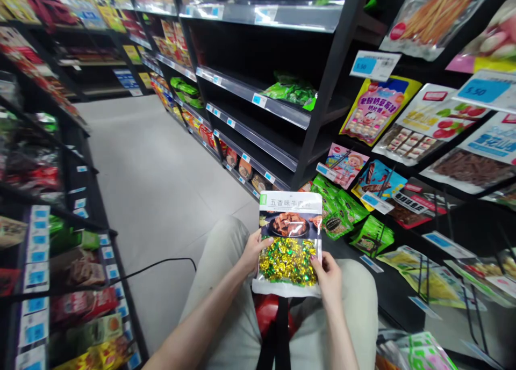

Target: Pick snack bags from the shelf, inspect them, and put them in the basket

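A snack bag (289,219) is held upright above my lap, its printed front facing me. The white top carries dark lettering over a picture of meat pieces. Through its clear lower part show many candies in gold and green wrappers. My left hand (255,251) grips the left edge, thumb on the front. On the right edge, my right hand (328,273) pinches the bag lower down, thumb also in front. Fingers behind the bag are hidden.
Snack bags (381,109) hang on hooks at the right, with price tags. Green packets (341,203) hang beside my right knee. A black shelf unit (278,109) stands ahead; another shelf (38,262) lines the left. Grey aisle floor (141,160) lies between them, crossed by a black cable (161,261).
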`<state>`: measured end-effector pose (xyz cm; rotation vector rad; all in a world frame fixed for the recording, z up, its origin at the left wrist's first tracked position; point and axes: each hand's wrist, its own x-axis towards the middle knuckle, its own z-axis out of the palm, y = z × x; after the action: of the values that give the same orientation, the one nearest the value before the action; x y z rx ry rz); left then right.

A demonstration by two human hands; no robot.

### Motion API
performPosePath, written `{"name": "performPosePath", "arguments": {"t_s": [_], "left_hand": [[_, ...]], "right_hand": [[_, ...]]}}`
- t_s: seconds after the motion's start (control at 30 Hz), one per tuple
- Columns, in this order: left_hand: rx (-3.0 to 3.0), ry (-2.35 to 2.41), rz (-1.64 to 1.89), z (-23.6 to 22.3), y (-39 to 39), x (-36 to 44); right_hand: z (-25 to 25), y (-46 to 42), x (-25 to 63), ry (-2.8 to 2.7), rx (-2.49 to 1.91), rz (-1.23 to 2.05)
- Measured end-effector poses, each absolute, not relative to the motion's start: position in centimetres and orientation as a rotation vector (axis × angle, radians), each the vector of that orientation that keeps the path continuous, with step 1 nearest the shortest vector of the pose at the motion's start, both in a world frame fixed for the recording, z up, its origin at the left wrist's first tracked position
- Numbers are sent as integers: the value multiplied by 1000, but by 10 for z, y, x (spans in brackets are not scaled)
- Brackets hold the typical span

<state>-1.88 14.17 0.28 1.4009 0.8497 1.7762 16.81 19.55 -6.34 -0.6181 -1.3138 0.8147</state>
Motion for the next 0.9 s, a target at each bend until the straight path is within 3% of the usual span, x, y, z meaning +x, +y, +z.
{"name": "performPosePath", "arguments": {"t_s": [0.9], "left_hand": [[1321,810,1720,3,142,-16]], "right_hand": [[-72,201,162,-1237,-593,933]]}}
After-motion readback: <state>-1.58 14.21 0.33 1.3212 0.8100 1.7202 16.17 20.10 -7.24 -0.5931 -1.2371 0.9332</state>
